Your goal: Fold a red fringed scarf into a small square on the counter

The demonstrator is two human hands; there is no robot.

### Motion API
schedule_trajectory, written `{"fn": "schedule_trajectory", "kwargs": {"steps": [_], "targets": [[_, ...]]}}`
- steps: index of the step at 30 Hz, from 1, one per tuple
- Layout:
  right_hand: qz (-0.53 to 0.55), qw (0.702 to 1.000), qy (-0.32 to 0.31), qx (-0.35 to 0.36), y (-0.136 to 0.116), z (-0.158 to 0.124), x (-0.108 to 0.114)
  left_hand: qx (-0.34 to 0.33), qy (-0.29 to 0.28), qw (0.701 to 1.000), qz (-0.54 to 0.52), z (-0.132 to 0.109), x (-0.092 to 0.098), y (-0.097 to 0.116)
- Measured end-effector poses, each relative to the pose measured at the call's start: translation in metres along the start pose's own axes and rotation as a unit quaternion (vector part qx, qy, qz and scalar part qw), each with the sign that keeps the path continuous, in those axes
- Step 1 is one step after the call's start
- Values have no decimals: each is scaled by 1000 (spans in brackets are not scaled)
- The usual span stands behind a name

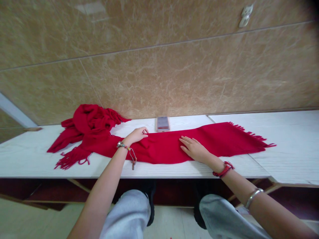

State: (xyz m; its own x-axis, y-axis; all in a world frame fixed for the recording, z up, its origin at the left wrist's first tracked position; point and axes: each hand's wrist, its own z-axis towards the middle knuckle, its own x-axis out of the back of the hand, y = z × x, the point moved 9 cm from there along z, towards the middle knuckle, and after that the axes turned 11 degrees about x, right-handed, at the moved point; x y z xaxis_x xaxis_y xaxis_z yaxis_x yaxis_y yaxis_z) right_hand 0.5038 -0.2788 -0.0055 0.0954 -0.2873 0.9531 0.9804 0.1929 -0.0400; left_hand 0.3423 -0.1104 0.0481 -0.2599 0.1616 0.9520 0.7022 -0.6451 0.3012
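A long red scarf [164,147] lies stretched from left to right on the white tabletop, with its fringed end at the right. My right hand [194,148] rests flat on its middle, fingers spread. Near the scarf's back edge, left of centre, my left hand [138,135] touches the cloth with curled fingers; whether it pinches any fabric cannot be made out. At the left, a bunched heap of red fabric [91,122] with fringes lies against the wall and meets the flat scarf.
A small phone-like device [163,124] lies behind the scarf by the wall. The tiled wall [159,76] rises along the table's back edge, with a small white fixture [246,16] high on the right. Open shelving [54,192] is below the white table [294,142].
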Motion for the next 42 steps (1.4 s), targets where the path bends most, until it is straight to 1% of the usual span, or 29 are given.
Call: {"fn": "schedule_trajectory", "kwargs": {"steps": [5,7,9,11,13,14,15,17,19,21,23,25,27,29,30,32,34,36,38,39,42], "targets": [[3,1000,-7,-1,-1,0,1,2,34,999,31,10,-10,-11],[2,1000,-9,0,-2,0,1,7,45,998,46,10,-10,-14],[-1,1000,-7,-1,-2,0,2,18,62,996,59,6,-4,-15],[-5,1000,-5,-3,-2,0,3,5,90,993,81,-4,5,-5],[-8,1000,-4,-2,-3,0,4,-54,104,988,97,-20,9,18],[-9,1000,-5,-2,-3,0,4,-98,95,986,92,-31,6,32],[-9,1000,-5,-2,-3,0,4,-141,72,984,79,-41,0,45],[-10,1000,-5,-3,-3,0,4,-204,-6,977,61,-60,-20,63],[-9,1000,-5,-2,-2,0,4,-209,-67,973,71,-70,-39,64],[-9,1000,-7,0,-2,-1,3,-169,-96,976,96,-69,-50,51],[-9,1000,-7,2,-2,-1,3,-125,-101,980,121,-63,-52,35],[-9,1000,-4,3,-2,-1,2,-109,-83,980,142,-60,-45,30],[-6,1000,5,4,-1,-2,2,-123,-39,979,159,-64,-33,38],[0,1000,18,6,0,-2,2,-156,-7,975,160,-75,-21,57],[4,1000,26,7,0,-1,3,-176,-9,972,152,-83,-18,68],[15,999,47,13,0,-1,8,-225,-45,963,138,-99,-21,88],[31,996,82,28,-5,-2,20,-254,-79,953,146,-110,-26,99],[65,989,124,57,-15,-4,35,-260,-94,947,162,-113,-31,100],[114,978,142,98,-31,-7,48,-254,-93,949,164,-110,-33,96],[138,974,137,119,-40,-9,52,-249,-90,952,157,-107,-33,94],[176,967,92,162,-66,-11,55,-230,-87,964,102,-96,-29,87]]}}
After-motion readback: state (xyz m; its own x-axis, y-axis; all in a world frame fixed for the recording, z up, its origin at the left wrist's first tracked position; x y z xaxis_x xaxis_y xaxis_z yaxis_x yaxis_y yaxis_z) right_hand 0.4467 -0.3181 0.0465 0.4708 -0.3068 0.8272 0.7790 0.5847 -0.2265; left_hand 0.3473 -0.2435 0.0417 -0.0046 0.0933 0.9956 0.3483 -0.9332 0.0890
